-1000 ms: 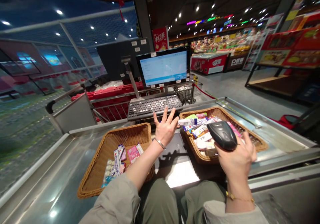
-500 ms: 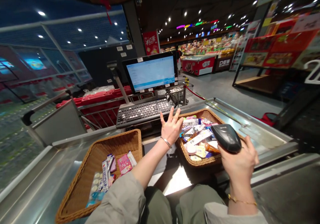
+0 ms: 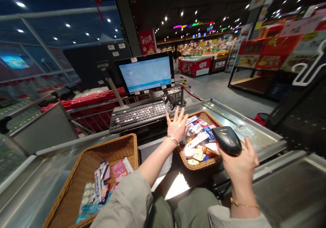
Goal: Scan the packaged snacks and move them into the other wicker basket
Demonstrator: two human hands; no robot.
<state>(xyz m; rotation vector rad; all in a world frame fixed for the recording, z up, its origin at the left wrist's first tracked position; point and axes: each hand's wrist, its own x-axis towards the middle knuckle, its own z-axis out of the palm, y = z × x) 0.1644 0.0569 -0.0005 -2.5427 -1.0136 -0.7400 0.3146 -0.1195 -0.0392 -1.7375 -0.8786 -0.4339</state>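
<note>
My right hand (image 3: 240, 161) is wrapped round a black handheld barcode scanner (image 3: 227, 140), held above the right edge of a wicker basket (image 3: 201, 167). That basket is filled with small packaged goods (image 3: 197, 139), among them tubes, sachets and a brown bottle. My left hand (image 3: 177, 126) is over the basket's far left edge, fingers spread and nothing seen in them. On the left stands a second wicker basket (image 3: 73, 163). Inside it lie a few packages, including a pink packet (image 3: 119, 170) and a blue-and-white box (image 3: 98, 183).
A keyboard (image 3: 139, 115) and a lit monitor (image 3: 146, 73) stand behind the baskets. Metal counter surfaces (image 3: 258, 133) run along both sides. A shopping cart (image 3: 175, 93) is beyond the monitor. Farther back are a red freezer (image 3: 195, 66), shelves and a distant person (image 3: 176, 57).
The camera view has turned slightly right, so the surroundings sit farther left. My left hand has moved right, towards the full basket's contents. My right hand still grips the scanner.
</note>
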